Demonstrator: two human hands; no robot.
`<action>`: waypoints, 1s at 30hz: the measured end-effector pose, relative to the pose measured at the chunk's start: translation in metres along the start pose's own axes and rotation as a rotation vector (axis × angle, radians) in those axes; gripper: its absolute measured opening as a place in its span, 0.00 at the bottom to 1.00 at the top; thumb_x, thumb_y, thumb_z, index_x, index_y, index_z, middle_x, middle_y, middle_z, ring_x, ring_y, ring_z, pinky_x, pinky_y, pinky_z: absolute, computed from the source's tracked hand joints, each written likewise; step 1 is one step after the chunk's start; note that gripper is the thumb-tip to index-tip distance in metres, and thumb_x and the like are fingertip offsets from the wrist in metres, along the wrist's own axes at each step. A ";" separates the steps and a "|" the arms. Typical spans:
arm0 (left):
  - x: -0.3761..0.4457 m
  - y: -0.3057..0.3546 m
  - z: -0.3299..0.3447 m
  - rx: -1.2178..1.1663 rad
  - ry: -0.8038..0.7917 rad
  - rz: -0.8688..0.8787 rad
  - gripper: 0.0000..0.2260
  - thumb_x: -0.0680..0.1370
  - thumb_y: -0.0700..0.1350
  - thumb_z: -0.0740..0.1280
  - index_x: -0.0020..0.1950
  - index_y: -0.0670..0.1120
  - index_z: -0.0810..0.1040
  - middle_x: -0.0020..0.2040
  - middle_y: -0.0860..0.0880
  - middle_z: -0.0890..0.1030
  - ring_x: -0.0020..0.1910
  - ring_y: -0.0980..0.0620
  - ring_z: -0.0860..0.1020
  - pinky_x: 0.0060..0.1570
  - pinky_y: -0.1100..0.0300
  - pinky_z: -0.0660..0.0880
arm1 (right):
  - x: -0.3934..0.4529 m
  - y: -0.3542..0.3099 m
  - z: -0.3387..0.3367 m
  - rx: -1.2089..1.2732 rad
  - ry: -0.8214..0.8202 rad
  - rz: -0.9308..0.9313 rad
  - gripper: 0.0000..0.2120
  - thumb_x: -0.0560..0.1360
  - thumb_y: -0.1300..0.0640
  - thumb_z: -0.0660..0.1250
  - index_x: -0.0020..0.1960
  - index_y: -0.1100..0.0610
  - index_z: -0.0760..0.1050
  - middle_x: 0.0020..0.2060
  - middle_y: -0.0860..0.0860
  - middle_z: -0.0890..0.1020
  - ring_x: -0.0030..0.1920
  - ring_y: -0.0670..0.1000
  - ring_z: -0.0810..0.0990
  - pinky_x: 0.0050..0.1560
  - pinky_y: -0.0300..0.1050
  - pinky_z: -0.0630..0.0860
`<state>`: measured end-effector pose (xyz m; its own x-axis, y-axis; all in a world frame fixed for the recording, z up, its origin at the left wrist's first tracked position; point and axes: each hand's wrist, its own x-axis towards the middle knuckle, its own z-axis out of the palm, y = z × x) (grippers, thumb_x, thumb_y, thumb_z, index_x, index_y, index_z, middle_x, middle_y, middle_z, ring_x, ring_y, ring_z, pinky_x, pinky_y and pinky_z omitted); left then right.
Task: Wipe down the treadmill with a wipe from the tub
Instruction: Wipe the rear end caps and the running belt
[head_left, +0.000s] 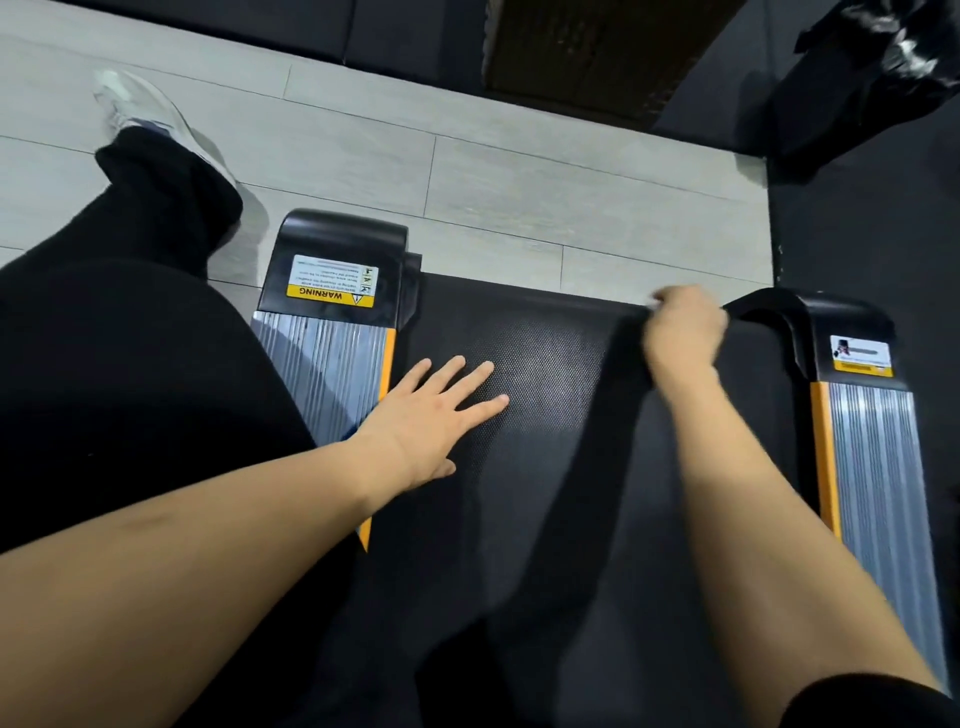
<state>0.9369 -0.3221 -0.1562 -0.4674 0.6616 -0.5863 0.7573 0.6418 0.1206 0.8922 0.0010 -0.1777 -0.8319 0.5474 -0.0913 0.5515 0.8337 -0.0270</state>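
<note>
The treadmill (550, 374) has a black textured belt between ribbed silver side rails with orange trim. The left hand (436, 415) lies flat, fingers spread, on the belt; the blurred right hand (683, 327) curls at the belt's end, pinching something small and white, too blurred to name

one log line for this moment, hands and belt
left hand: flat on belt | right hand: fingers curled at belt's rear edge, blurred | wipe: unclear | tub: unseen

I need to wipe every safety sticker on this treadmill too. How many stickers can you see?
2. A yellow WARNING sticker on the black end cap of the rail beside the left hand; a smaller, blurred sticker on the opposite end cap. Others may lie outside the frame.
</note>
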 end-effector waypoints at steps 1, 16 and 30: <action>-0.002 0.001 0.001 -0.021 0.012 -0.023 0.44 0.81 0.57 0.67 0.82 0.58 0.35 0.82 0.47 0.32 0.82 0.42 0.38 0.80 0.43 0.44 | 0.000 0.013 -0.003 0.030 0.028 0.102 0.14 0.78 0.63 0.63 0.59 0.57 0.83 0.55 0.62 0.82 0.58 0.65 0.79 0.58 0.53 0.74; -0.003 0.005 0.004 -0.085 0.022 -0.058 0.43 0.81 0.56 0.67 0.82 0.57 0.37 0.82 0.48 0.33 0.82 0.43 0.39 0.81 0.44 0.45 | -0.056 -0.027 0.012 0.241 0.234 -0.302 0.20 0.65 0.67 0.62 0.50 0.55 0.86 0.42 0.57 0.84 0.42 0.62 0.81 0.43 0.49 0.78; -0.006 0.006 0.003 -0.034 0.028 -0.056 0.43 0.81 0.59 0.65 0.82 0.57 0.35 0.82 0.47 0.34 0.82 0.43 0.40 0.81 0.45 0.48 | -0.109 -0.101 0.020 0.382 0.135 -0.459 0.16 0.70 0.70 0.67 0.52 0.55 0.84 0.46 0.55 0.83 0.45 0.60 0.80 0.46 0.49 0.75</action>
<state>0.9455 -0.3240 -0.1541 -0.5215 0.6347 -0.5702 0.7139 0.6906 0.1159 0.9281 -0.1441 -0.1846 -0.9766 0.1632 0.1403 0.0968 0.9153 -0.3910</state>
